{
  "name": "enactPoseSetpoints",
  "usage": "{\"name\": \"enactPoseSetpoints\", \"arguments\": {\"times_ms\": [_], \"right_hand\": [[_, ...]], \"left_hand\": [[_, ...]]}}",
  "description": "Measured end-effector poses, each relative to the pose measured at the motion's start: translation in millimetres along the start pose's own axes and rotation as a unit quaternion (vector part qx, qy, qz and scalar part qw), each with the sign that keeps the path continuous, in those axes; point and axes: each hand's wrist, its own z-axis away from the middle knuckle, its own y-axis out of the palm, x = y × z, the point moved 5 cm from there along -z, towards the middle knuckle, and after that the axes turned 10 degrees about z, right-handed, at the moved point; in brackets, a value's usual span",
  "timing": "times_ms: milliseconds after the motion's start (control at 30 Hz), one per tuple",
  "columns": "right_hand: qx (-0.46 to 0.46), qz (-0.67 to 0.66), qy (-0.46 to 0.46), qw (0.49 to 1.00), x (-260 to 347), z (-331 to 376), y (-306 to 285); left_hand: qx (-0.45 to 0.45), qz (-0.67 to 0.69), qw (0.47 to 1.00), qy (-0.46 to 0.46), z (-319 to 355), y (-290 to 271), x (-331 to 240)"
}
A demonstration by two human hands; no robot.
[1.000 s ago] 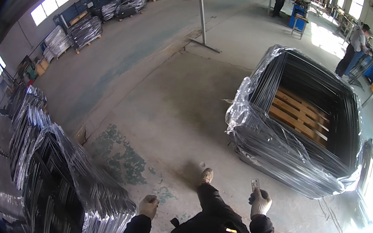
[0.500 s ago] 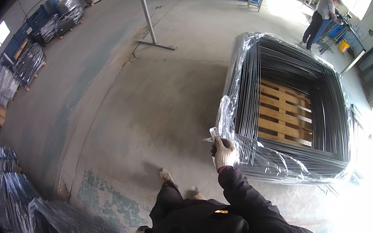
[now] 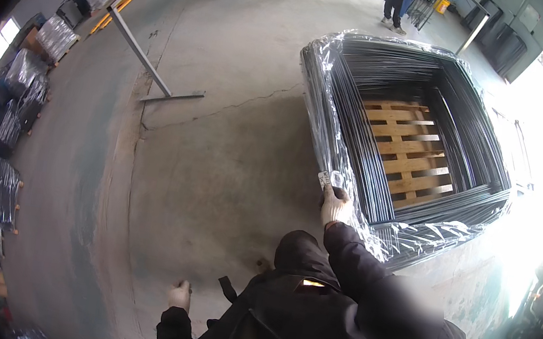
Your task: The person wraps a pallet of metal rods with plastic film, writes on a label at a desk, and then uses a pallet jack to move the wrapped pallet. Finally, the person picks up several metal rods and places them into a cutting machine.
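My right hand [image 3: 336,207], in a pale glove with dark fingertips, pinches a small white printed label [image 3: 324,178] by the near left corner of a wrapped stack of black frames [image 3: 350,136]. Clear plastic film [image 3: 327,118] covers the stack's outside, and label and fingers are right at it; whether they touch it I cannot tell. Low on the left, my gloved left hand [image 3: 180,295] hangs away from the stack, its fingers curled with nothing visible in them.
A wooden pallet [image 3: 404,147] shows through the stack's open middle. A grey metal stand [image 3: 140,59] rises from the floor at left. Wrapped pallet loads [image 3: 3,192] line the left wall. Another person [image 3: 394,4] stands beyond the stack, near a yellow bucket [image 3: 442,5].
The view has shifted and turned, so the stack sits more slanted. My left hand has come forward into fuller view. My right hand keeps the label and is now against the stack's corner.
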Motion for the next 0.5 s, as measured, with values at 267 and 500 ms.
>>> {"name": "enactPoseSetpoints", "arguments": {"times_ms": [267,500], "right_hand": [[-0.170,0.129,0.001,0.977,25.1,-159.1,98.8],[-0.241,0.130,0.047,0.961,19.4,-314.6,166.3]], "left_hand": [[0.009,0.087,0.992,-0.090,-95.3,25.7,-74.7],[0.157,-0.255,0.954,0.035,-140.6,74.0,-126.7]]}}
